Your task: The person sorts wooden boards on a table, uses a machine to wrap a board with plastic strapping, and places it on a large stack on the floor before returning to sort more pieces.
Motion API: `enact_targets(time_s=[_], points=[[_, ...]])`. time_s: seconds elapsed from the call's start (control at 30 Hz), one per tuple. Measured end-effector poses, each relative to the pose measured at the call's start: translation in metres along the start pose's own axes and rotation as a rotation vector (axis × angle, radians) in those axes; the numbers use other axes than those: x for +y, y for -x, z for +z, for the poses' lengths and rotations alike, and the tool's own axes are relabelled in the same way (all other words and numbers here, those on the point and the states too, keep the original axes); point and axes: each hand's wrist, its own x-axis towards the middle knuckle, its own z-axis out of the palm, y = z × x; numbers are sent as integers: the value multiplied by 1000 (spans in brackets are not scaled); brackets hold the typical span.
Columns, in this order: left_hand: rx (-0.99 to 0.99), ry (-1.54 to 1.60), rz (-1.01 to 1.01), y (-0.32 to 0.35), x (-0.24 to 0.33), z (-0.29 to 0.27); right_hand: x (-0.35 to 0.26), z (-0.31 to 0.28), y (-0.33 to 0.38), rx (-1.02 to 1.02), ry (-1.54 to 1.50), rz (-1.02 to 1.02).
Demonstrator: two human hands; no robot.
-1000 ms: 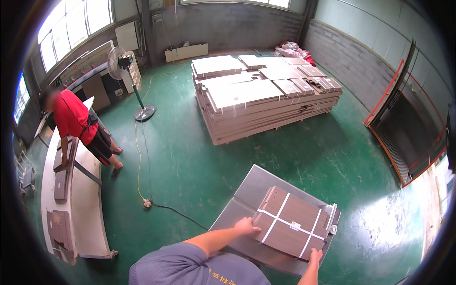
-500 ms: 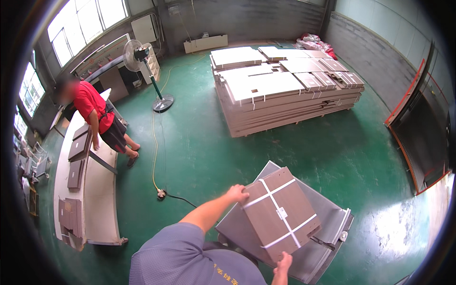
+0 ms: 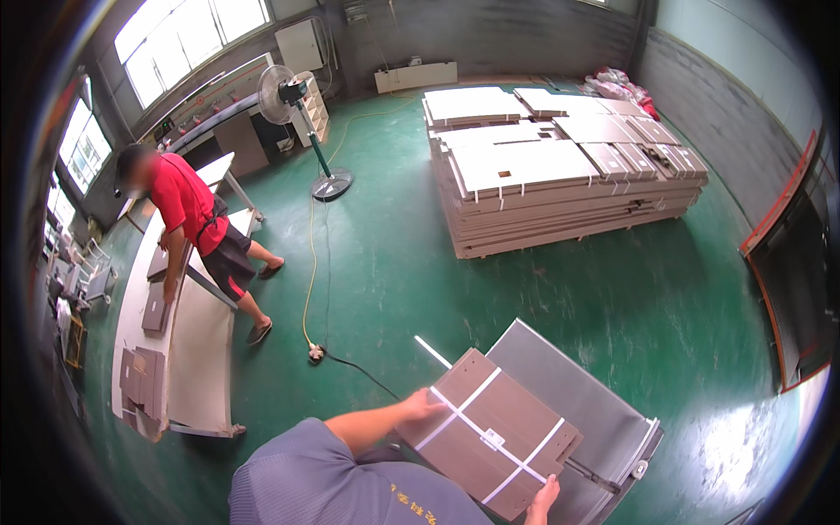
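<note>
Bundle (image 3: 490, 429) brown, white-strapped, over grey surface (image 3: 604, 411) at its left edge | left hand (image 3: 424, 407) fingers curled on bundle's left edge | right hand (image 3: 542, 500) fingers gripping its near corner

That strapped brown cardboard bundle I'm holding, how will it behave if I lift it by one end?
The bundle is a flat stack cinched by crossed white straps, so it will probably stay stiff, not fan out. It needs both the left hand and right hand, so it is likely fairly heavy.
</note>
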Motion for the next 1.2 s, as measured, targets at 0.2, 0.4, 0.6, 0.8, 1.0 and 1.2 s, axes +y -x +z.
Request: enact_targets(time_s=[0.2,0.4,0.6,0.8,1.0,1.2], points=[[-43,125,-68,-19,-17,-32,-53,63,16,146,156,213],[-121,202,-89,-51,-41,-139,-83,156,80,244,261,267],[-227,323,-78,-145,-116,-238,-163,267,115,4,-550,494],[-217,683,-35,-196,-168,-424,-184,412,134,16,-738,373],[-236,788,-71,-318,-161,-618,-291,600,45,-231,-674,279],[-41,1006,-54,-376,-104,-814,-458,821,-66,-252,-655,193]])
